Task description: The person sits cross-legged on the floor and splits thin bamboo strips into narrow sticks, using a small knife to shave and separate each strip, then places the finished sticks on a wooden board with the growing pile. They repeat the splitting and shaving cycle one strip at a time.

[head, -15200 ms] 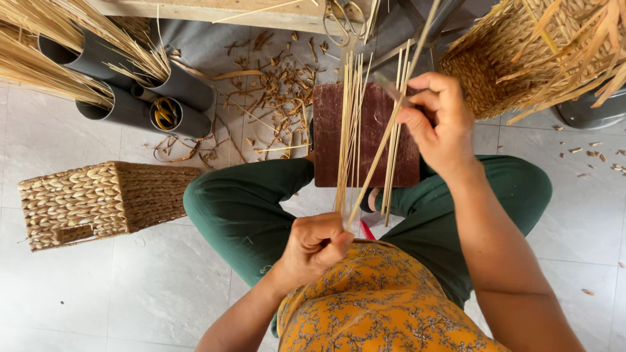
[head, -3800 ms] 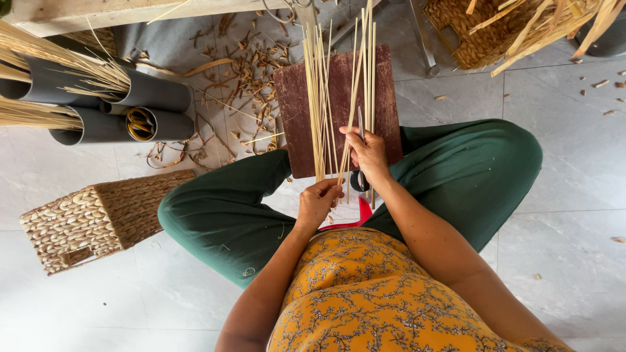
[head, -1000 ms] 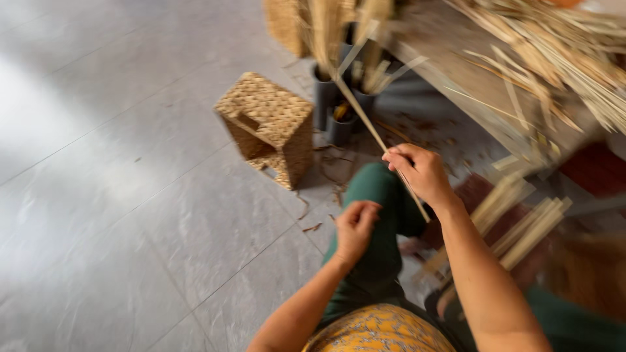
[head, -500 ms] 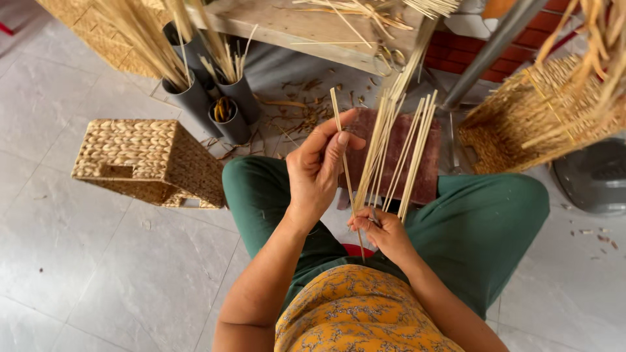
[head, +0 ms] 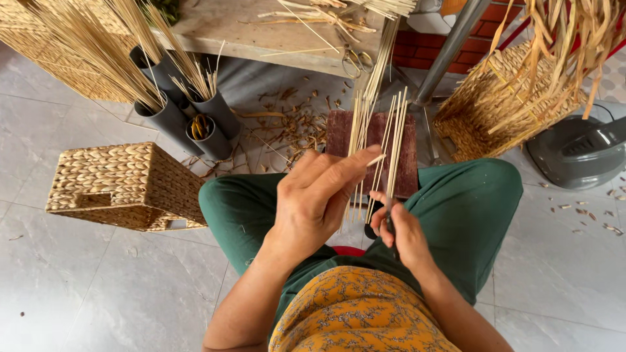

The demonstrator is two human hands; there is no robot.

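A bundle of thin straw sticks (head: 381, 140) stands upright over the lap, in front of a dark red board (head: 407, 163). The right hand (head: 401, 231) is clamped around the bundle's lower end. The left hand (head: 313, 199) pinches the tip of one stick between thumb and fingers, just beside the bundle. A woven basket (head: 124, 189) sits left on the floor, near grey tubes (head: 195, 120) holding straw.

L hand (head: 313, 202) raised, R hand (head: 401, 228) clenched
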